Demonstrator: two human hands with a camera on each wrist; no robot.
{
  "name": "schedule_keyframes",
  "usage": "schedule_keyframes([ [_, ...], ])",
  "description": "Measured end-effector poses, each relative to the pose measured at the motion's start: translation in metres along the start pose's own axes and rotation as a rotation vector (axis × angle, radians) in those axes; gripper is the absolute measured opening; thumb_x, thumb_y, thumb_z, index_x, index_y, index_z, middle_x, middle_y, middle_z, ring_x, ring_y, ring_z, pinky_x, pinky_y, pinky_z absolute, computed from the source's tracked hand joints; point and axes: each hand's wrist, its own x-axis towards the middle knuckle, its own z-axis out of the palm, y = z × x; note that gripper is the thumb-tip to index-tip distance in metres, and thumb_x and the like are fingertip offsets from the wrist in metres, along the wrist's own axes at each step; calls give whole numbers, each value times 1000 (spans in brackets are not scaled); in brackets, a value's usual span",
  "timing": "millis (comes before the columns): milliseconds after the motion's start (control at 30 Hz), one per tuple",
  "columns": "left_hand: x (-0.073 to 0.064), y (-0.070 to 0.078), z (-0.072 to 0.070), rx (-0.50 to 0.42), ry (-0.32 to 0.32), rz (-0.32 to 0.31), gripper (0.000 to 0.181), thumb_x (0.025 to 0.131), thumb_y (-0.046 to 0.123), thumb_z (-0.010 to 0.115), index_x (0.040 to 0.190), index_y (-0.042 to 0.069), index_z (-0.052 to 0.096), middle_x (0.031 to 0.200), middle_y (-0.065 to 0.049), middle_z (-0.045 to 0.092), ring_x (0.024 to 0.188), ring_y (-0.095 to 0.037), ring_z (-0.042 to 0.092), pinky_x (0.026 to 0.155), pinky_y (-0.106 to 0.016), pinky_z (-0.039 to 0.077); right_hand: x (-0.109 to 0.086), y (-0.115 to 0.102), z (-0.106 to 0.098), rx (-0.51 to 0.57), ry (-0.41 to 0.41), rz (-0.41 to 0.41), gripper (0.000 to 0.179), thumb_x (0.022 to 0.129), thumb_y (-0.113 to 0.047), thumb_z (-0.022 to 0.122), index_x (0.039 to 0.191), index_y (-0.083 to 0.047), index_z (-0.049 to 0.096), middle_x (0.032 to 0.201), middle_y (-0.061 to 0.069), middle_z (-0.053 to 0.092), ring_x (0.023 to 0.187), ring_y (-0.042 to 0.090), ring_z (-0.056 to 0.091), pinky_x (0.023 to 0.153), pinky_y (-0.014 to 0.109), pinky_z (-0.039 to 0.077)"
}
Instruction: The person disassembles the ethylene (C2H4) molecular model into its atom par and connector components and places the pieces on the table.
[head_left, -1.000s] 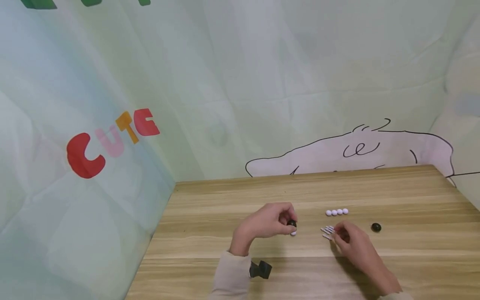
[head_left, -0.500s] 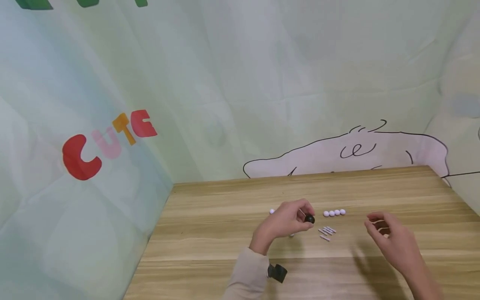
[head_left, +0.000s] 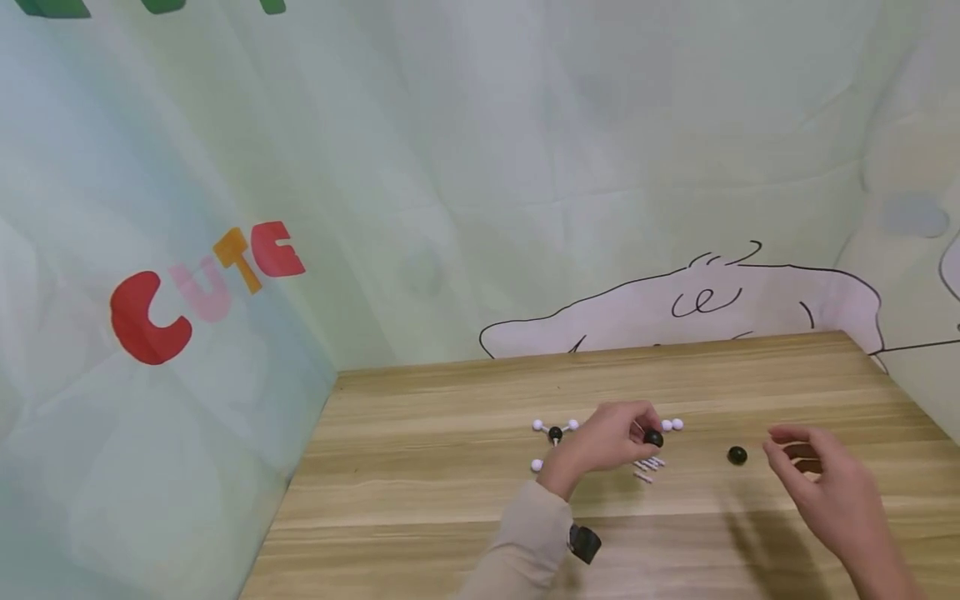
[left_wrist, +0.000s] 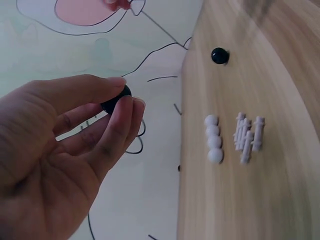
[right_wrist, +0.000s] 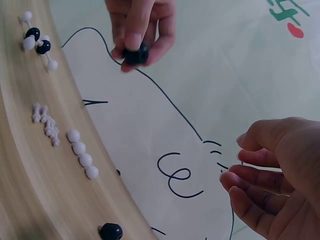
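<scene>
My left hand (head_left: 611, 437) pinches a black ball (left_wrist: 116, 97) between thumb and fingertips, raised above the table; in the head view it covers part of the white balls and sticks. My right hand (head_left: 821, 479) hovers at the right, thumb and fingers bent towards each other. Whether a small stick sits at its fingertips (right_wrist: 240, 157) is too unclear to tell. Near it, a second black ball (head_left: 737, 456) lies on the table. White balls (right_wrist: 79, 148) stand in a short row beside a loose group of small white connector sticks (left_wrist: 245, 135).
Left of my left forearm lies a joined molecule model (head_left: 555, 434) of black and white balls on sticks. The wooden table (head_left: 397, 483) meets a printed cloth backdrop (head_left: 450, 208) at its back and left edges.
The left hand carries its black ball rightwards, uncovering the molecule model. The right hand has left the connector sticks and moved to the right, past the second black ball.
</scene>
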Motion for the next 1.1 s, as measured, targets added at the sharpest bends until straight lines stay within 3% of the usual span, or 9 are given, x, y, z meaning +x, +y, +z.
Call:
schedule_keyframes([
  [100, 10, 1, 10, 21, -29, 3, 19, 86, 8, 70, 103, 9, 62, 104, 0, 70, 81, 5, 59, 71, -6, 45, 1, -4, -3, -20, 0, 0, 18, 89, -12, 66, 103, -1, 64, 96, -7, 63, 78, -27, 42, 64, 1, 39],
  [167, 17, 0, 16, 58, -47, 18, 18, 87, 10, 69, 103, 9, 63, 104, 2, 70, 81, 6, 59, 71, -5, 44, 0, -5, -4, -28, 3, -3, 18, 90, -13, 66, 103, -1, 64, 97, -6, 63, 78, -28, 42, 64, 0, 39],
  [233, 23, 0, 23, 108, -64, 42, 17, 87, 13, 70, 104, 11, 64, 102, 3, 70, 81, 6, 59, 71, -4, 43, 0, -6, -4, -25, 12, -1, 18, 89, -13, 67, 103, -1, 65, 96, -18, 60, 78, -27, 42, 64, 0, 39],
  [333, 34, 3, 34, 248, -68, 89, 17, 89, 20, 69, 105, 13, 66, 99, 7, 68, 79, 8, 57, 71, -2, 39, -1, -6, -5, -23, 21, 7, 17, 89, -13, 67, 103, -2, 65, 94, -40, 44, 78, -27, 43, 63, 0, 39],
  [400, 39, 6, 43, 328, -66, 97, 19, 90, 25, 68, 106, 16, 67, 99, 10, 66, 78, 10, 55, 70, -1, 37, -1, -7, -6, -22, 20, 18, 18, 89, -13, 67, 104, -2, 65, 94, -44, 42, 78, -28, 42, 62, 1, 38],
  [500, 47, 12, 56, 436, -45, 80, 19, 90, 31, 67, 106, 21, 67, 96, 16, 63, 78, 11, 50, 69, -1, 34, -1, -8, -6, -32, 15, 35, 20, 90, -15, 67, 105, -2, 65, 95, -44, 40, 78, -28, 42, 62, 1, 38],
  [833, 59, 16, 93, 581, 19, -41, 6, 89, 35, 67, 92, 31, 63, 82, 22, 56, 68, 7, 43, 60, -10, 34, -3, -10, -8, -17, -1, 53, 20, 89, -15, 67, 105, -4, 64, 95, -43, 43, 79, -28, 43, 63, -1, 39],
  [1100, 64, 9, 105, 659, 60, -17, 4, 87, 36, 67, 88, 33, 68, 80, 22, 58, 70, 7, 45, 63, -10, 37, -4, -9, -9, -31, -16, 64, 21, 90, -17, 67, 107, -6, 65, 94, -43, 44, 79, -27, 45, 62, 0, 39],
])
